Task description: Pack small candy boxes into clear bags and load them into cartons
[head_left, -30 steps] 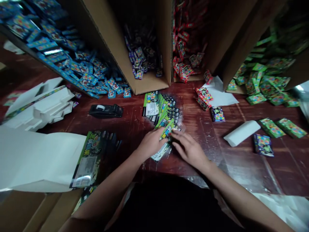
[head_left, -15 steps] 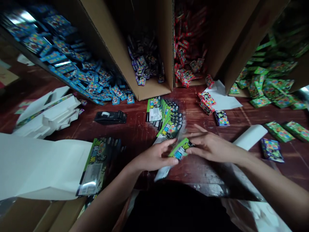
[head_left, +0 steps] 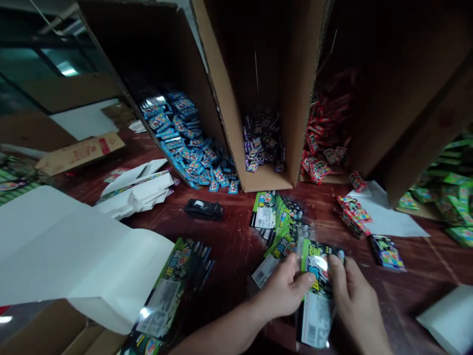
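Observation:
A glossy green-and-black printed packet (head_left: pixel 316 318) with a white barcode label stands tilted toward me between my hands. My left hand (head_left: pixel 283 291) grips its left edge, thumb across the front. On the opposite edge, my right hand (head_left: pixel 356 298) has its thumb near the top corner; its other fingers are partly behind the packet. Just beyond lies a fanned row of matching packets (head_left: pixel 264 270) on the dark red table (head_left: pixel 229 266). Another stack of these packets (head_left: pixel 162 301) sits to the left, at the edge of a white sheet (head_left: pixel 84 256).
Tall cardboard boxes (head_left: pixel 268 182) stand at the back, holding blue packs (head_left: pixel 192 158), purple packs (head_left: pixel 254 153), red packs (head_left: pixel 318 165) and green packs (head_left: pixel 458 197). A black tape dispenser (head_left: pixel 204 209) is left of the fan. Folded white cartons (head_left: pixel 138 195) lie farther left.
The packet, earlier seen foreshortened low between my hands, now shows its full front with the label. My view has swung left and up, so everything sits farther right and lower.

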Demonstrator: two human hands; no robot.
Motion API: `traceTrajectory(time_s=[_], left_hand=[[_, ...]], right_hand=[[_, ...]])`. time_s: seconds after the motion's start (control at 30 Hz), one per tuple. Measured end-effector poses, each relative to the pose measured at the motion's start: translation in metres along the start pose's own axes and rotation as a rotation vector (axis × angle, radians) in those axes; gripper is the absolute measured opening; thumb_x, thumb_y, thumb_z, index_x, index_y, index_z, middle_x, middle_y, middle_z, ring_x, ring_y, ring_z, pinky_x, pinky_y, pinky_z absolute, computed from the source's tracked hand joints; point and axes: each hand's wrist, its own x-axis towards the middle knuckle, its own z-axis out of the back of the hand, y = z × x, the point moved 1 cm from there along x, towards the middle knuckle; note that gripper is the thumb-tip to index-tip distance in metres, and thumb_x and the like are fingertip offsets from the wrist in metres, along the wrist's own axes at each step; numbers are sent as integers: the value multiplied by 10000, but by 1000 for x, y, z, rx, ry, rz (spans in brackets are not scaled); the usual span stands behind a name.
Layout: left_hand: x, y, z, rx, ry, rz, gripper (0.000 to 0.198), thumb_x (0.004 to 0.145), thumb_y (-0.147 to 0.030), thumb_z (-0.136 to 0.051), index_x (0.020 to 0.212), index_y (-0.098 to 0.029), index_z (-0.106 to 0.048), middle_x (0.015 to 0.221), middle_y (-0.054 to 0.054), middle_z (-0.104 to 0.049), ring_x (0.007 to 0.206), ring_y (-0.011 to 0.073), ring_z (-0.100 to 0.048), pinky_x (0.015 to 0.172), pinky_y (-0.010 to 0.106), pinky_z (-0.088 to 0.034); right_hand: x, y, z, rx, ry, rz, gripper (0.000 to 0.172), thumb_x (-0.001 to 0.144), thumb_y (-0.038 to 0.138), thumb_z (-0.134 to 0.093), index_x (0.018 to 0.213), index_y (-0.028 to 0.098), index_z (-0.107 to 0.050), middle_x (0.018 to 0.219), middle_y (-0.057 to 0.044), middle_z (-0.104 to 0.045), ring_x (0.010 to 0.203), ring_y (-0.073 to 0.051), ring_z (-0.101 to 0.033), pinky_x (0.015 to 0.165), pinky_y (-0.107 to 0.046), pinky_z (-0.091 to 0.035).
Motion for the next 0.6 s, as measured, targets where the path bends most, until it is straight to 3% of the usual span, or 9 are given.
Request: traceTrajectory(time_s=[0.13, 0.23, 0.33, 0.43, 0.53, 0.6], left_hand=[[-10, 18, -13, 340, -236, 65, 632, 984, -437, -508, 1525, -169, -319, 1512, 178, -506, 1387, 273, -504, 1143, 409, -417], [-14, 25, -11, 499, -281, 141, 571, 990, -481, -450, 1438, -127, -413, 1339, 230, -630, 1238, 326, -618, 1022, 458, -495], [-10, 25, 3, 500, -342, 158, 422, 1021, -486, -347, 1262, -192, -531, 1138, 174, -716, 1038, 303, -698, 888, 419, -536], [-2, 22, 21, 450, -405, 181, 371, 1022, -518, -323, 1180, -263, -541, 1070, 116, -733, 962, 277, -718, 818, 371, -543], [-1, 24, 38, 421, -446, 241, 424, 1009, -561, -318, 1201, -257, -544, 1128, 130, -731, 1045, 289, -707, 879, 375, -540], [-8, 26, 54, 407, -403, 292, 522, 986, -589, -361, 1324, -219, -509, 1263, 168, -688, 1174, 308, -663, 976, 395, -523]], right_hand=[[15, 8, -11, -65, -206, 78, 402, 980, 576, -396, 752, 253, -463, 573, 1, -580, 479, -183, -553, 484, -271, -354], [23, 14, -16, -58, -231, 74, 401, 1023, 543, -322, 810, 246, -488, 639, -19, -634, 542, -190, -603, 523, -271, -416], [13, 22, -25, -5, -57, 104, 366, 1029, 527, -345, 1038, 231, -560, 820, -70, -740, 696, -227, -716, 605, -295, -523], [-1, 23, -45, -27, 173, 111, 462, 1020, 526, -372, 1336, 207, -479, 978, -136, -779, 788, -304, -770, 612, -364, -577], [1, 18, -70, -7, 255, 135, 523, 1033, 509, -300, 1419, 187, -444, 1028, -169, -781, 846, -336, -778, 657, -417, -610], [12, 15, -81, 52, 334, 177, 538, 1041, 494, -258, 1435, 191, -462, 1054, -159, -782, 923, -316, -775, 747, -420, -626]])
